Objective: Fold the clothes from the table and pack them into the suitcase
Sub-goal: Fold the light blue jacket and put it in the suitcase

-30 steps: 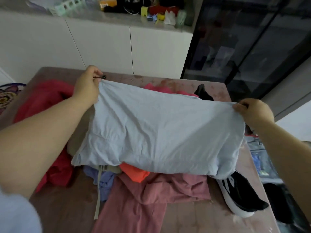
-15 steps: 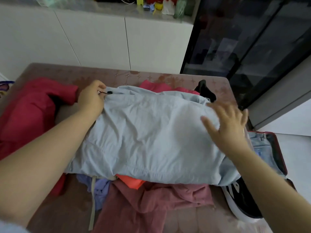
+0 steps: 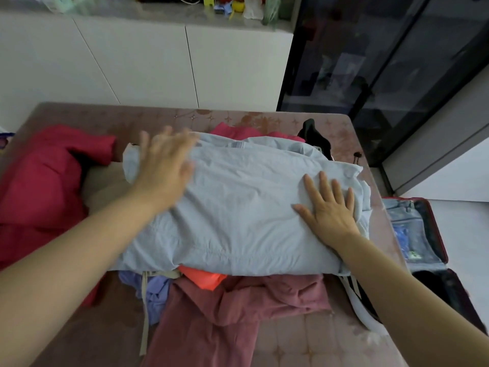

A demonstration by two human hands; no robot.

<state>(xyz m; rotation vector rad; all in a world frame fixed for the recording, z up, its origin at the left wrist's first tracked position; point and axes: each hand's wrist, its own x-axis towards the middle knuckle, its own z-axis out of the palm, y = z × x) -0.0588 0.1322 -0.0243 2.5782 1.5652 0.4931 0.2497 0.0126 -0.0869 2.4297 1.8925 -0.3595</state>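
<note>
The left hand (image 3: 162, 166) is smeared with blur; I can't tell if it touches the pale blue garment (image 3: 238, 207). The suitcase (image 3: 437, 229) is cut off at the right edge.

Blue among reds and pinks
The clothes: a pale blue garment (image 3: 238, 207), a crimson garment (image 3: 47, 176), a dusty rose garment (image 3: 232, 308), an orange cloth (image 3: 202, 278), a lilac cloth (image 3: 156, 290). The table (image 3: 304, 340) is brownish pink with faint stars; the suitcase (image 3: 441, 242) rim is red.

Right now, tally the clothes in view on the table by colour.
Light blue garment: 1
Red garment: 1
Pink garment: 1
Dusty-rose garment: 1
Orange piece: 1
Lilac garment: 1
Beige garment: 1
Black garment: 1
Black-and-white item, kind unclear: 1
Total: 9
</note>
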